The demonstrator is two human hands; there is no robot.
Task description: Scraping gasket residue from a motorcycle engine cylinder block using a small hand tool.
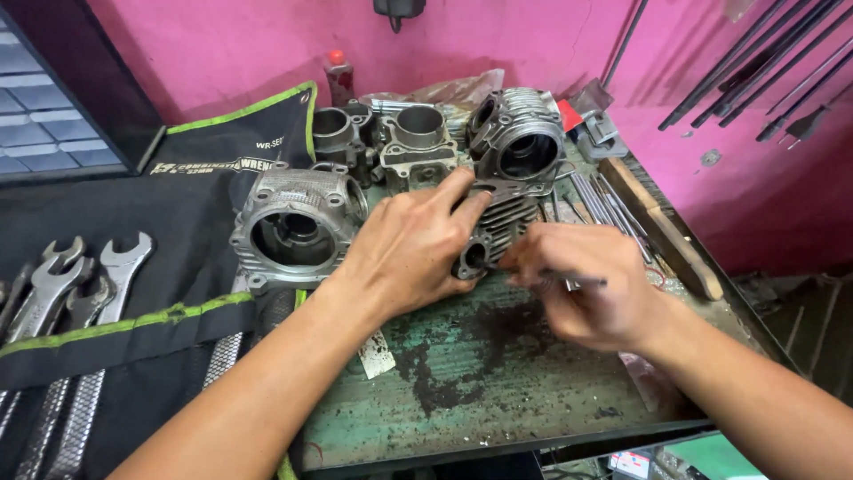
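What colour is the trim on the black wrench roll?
Bright lime green trim on the black fabric wrench roll, head view.

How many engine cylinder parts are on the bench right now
5, maybe more hidden. One cylinder head left of the left hand, two cylinder blocks at the back, another head behind, and a finned one under both hands.

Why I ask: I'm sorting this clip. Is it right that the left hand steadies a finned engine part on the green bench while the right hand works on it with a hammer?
Not quite. In the head view the right hand holds a thin rod-like tool, not a hammer. The left hand does steady the finned part on the green bench.
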